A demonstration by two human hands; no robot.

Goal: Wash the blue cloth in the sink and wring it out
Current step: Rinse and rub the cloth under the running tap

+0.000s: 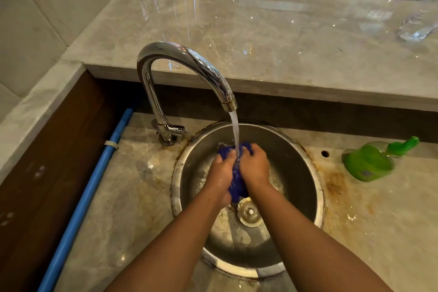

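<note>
The blue cloth (237, 184) is bunched between both hands over the round steel sink (308, 168). My left hand (221, 173) grips its left side and my right hand (255, 165) grips its right side, fingers curled round the fabric. Water runs from the chrome tap (189, 59) in a stream that lands on the cloth right between the two hands. A fold of cloth sticks out above the left fingers, and a wet tail hangs down toward the drain (249, 212).
A green dish-soap bottle (369, 160) lies on its side on the stained counter right of the sink. A blue pipe (87, 199) runs along the left wall. A clear glass (417, 28) stands on the raised marble ledge at the far right.
</note>
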